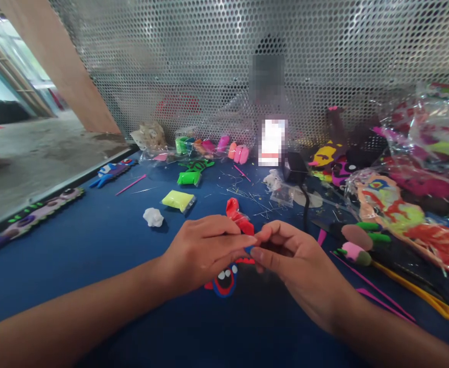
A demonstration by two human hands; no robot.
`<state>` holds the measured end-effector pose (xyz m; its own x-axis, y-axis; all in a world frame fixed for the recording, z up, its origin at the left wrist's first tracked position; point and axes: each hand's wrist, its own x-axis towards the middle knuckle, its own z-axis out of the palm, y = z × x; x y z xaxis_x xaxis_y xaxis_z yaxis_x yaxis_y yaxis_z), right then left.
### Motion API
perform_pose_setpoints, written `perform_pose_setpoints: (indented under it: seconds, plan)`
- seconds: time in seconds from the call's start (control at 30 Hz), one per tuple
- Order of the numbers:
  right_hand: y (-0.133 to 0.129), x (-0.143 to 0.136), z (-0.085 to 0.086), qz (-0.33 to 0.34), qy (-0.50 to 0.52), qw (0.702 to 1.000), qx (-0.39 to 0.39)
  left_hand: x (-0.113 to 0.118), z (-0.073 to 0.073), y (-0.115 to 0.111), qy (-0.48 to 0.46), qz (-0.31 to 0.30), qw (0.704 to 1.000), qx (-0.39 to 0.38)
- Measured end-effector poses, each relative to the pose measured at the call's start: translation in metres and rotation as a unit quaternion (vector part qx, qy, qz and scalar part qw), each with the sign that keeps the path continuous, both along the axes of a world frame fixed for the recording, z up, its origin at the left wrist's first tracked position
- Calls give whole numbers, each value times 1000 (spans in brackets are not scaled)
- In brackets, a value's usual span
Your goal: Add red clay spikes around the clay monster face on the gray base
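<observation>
My left hand (203, 248) and my right hand (295, 260) meet fingertip to fingertip above the middle of the table. Between their pinched fingers a small bit of blue modelling clay (249, 249) shows; most of it is hidden. Under the hands lies a clay figure (224, 282) with a blue rim, a red and black inside and white round spots. A row of red clay (246, 260) runs along it, partly covered by my hands. Just behind my fingers is a pack of red clay (240, 217).
To the left lie a white clay lump (154, 217), a yellow clay pack (178, 200) and a green clay pack (189, 178). Pink tools (377, 289) and bagged clay (419, 189) crowd the right. A perforated metal panel (193, 56) closes off the back, behind a blurred phone (272, 143).
</observation>
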<state>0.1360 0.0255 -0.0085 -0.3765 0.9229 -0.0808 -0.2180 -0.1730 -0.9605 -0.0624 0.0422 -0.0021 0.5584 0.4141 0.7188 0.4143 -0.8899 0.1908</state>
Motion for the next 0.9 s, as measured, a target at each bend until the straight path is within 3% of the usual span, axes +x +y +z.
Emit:
perform_pose_setpoints:
  seconds: [0.37, 0.9]
  plan:
    - [-1, 2, 0, -7, -11, 1000, 14, 2, 5, 1, -30, -15, 996, -84]
    - [-2, -2, 7, -4, -25, 1000, 11, 3, 3, -3, -3, -8, 996, -84]
